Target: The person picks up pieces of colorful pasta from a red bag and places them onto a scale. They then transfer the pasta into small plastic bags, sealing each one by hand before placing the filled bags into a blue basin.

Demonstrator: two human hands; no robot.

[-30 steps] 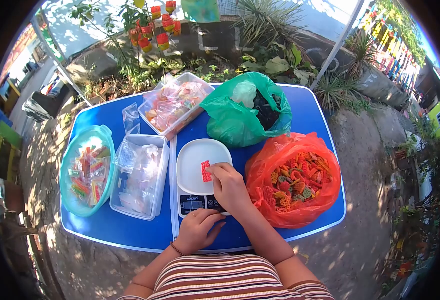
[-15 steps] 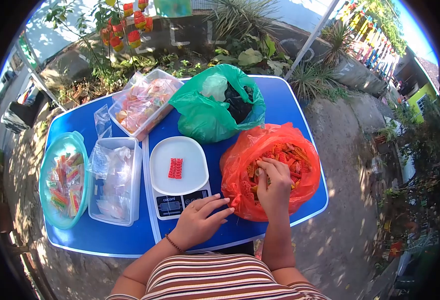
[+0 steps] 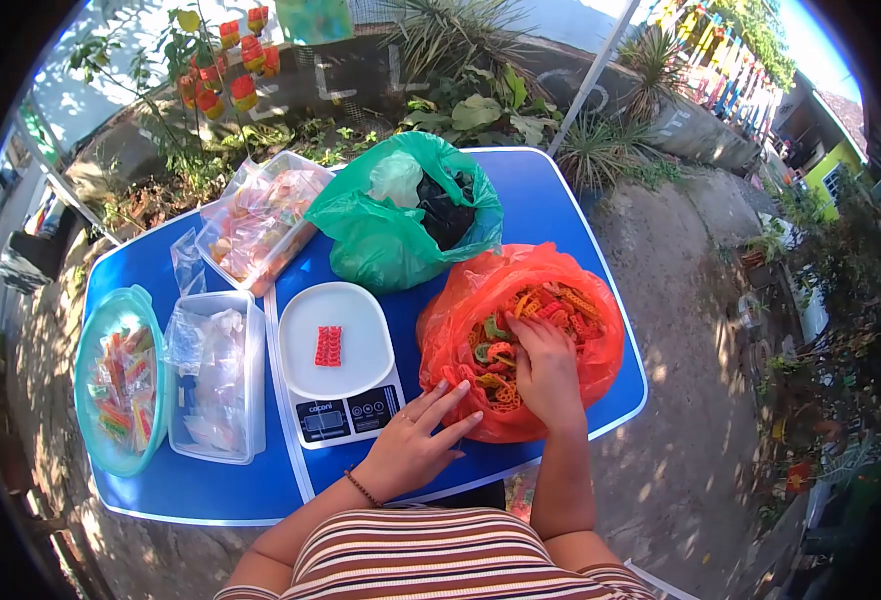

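Note:
A red plastic bag stands on the right of the table, its mouth spread wide. It holds many small net-textured pieces in red, orange, yellow and green. My right hand is inside the bag's mouth, its fingers apart and touching the pieces; the tips are partly hidden. My left hand rests fingers spread against the bag's near left side, holding nothing. Left of it is a white kitchen scale with a black control panel. On its pan lie red textured pieces, side by side in a small block.
Behind the scale sits a green plastic bag containing a black bag and a clear one. Leftward are a clear tub of plastic packets, a teal basin of colourful packets, and another filled tub. The blue table has a white rim.
My right hand's fingers have gone from a pinch to lying apart among the pieces, and green ones now show. My left hand has spread further over the bag's side. The whole view has shifted slightly.

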